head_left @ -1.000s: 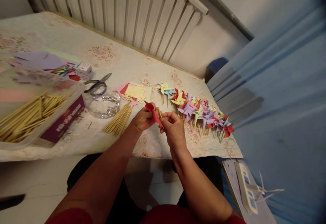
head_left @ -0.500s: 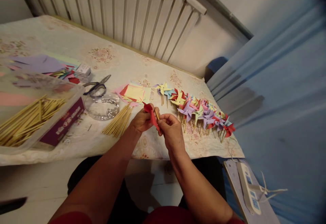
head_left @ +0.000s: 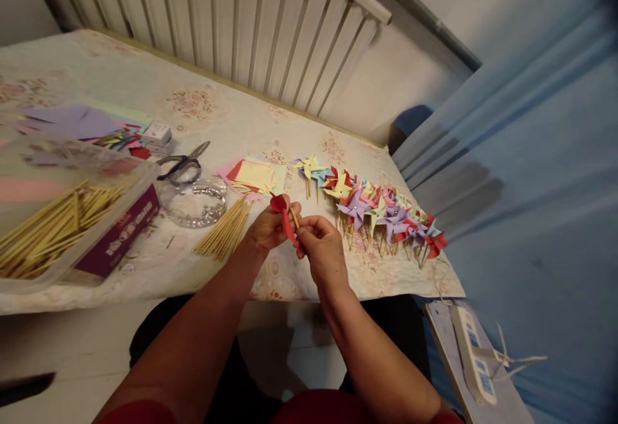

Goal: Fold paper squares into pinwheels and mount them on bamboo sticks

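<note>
A red paper pinwheel (head_left: 285, 215) is pinched in my left hand (head_left: 268, 226), its folded blades standing up between my two hands. My right hand (head_left: 322, 249) is closed on a thin wooden stick (head_left: 294, 217) that lies against the red paper; the fingers hide where stick and paper meet. Left of my hands a fan of loose wooden sticks (head_left: 223, 230) rests on the tablecloth. Behind them lies a stack of coloured paper squares (head_left: 255, 176). A round clear dish (head_left: 196, 205) with small shiny metal pieces stands beside the sticks.
Many finished pinwheels (head_left: 376, 212) lie in rows at the right. Scissors (head_left: 181, 165) lie near a small white box (head_left: 158, 133). A clear plastic bin (head_left: 120, 231) of sticks stands at the left. A power strip (head_left: 473, 353) sits on a lower surface beside the blue curtain (head_left: 531, 218).
My right hand has shifted slightly left, closer to my left hand. The red paper has tilted a little, and both hands keep their hold.
</note>
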Motion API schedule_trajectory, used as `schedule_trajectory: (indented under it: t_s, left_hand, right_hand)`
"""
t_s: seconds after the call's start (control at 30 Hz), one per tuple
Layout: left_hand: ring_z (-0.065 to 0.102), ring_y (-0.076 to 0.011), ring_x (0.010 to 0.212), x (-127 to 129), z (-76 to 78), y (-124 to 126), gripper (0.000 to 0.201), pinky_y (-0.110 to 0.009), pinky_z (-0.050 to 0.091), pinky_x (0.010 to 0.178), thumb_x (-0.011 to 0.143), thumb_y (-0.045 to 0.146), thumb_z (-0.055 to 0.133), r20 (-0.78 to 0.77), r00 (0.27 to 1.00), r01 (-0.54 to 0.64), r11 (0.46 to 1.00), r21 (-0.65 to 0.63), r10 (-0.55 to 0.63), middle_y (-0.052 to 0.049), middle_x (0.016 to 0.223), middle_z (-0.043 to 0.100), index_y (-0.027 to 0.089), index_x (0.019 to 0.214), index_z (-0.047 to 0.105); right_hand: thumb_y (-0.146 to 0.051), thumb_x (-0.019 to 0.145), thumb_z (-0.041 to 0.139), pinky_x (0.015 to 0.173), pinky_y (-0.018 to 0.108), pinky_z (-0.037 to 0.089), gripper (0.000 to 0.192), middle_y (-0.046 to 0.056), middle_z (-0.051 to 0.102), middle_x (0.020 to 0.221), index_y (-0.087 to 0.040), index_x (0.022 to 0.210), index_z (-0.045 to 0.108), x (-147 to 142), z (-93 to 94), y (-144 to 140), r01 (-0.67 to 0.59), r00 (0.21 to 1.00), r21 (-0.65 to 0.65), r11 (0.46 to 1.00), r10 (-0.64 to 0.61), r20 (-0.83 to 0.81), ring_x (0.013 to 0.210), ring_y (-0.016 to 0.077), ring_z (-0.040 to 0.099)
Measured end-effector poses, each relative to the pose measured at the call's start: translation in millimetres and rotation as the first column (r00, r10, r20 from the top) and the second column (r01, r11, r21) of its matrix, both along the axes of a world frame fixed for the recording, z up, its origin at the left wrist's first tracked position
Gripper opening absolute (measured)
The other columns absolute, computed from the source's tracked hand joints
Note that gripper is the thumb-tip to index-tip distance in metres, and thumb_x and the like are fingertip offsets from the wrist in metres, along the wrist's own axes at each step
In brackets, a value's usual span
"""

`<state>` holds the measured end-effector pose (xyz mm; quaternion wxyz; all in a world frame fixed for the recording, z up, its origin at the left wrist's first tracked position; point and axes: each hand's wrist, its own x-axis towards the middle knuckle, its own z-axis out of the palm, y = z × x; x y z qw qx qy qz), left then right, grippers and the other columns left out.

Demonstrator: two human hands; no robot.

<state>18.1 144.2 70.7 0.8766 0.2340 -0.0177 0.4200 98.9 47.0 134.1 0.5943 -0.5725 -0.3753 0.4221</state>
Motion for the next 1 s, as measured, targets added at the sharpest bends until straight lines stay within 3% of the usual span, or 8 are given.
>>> schedule_trajectory:
  t_s: [0.47, 1.0]
  left_hand:
    - [0.036, -0.0004, 0.038, 2.9, -6.3, 1.4, 0.039, -0.012, 0.032, 0.036, 0.065, 0.017, 0.085, 0.002, 1.000, 0.012, 1.000, 0.025, -0.012, 0.005, 0.064, 0.051, 0.016, 0.064, 0.046]
    - [0.039, -0.0031, 0.040, 3.2, -5.8, -0.4, 0.038, -0.020, 0.045, 0.045, 0.067, 0.016, 0.082, -0.018, 1.000, 0.026, 1.000, 0.015, -0.026, 0.006, 0.062, 0.048, 0.017, 0.063, 0.044]
  right_hand:
    - [-0.026, 0.068, 0.064, 0.038, 0.019, 0.035, 0.011, -0.006, 0.060, 0.058, -0.018, 0.077, 0.063, -6.6, 7.6, 0.8, 0.015, 0.997, -0.009, 1.000, -0.014, 0.072, 0.040, 0.0059, 0.045]
    - [-0.028, 0.068, 0.067, 0.038, 0.019, 0.036, 0.013, -0.008, 0.054, 0.053, -0.019, 0.076, 0.063, -6.7, 3.6, 0.7, 0.034, 0.997, 0.008, 0.999, -0.034, 0.062, 0.041, 0.0072, 0.045]
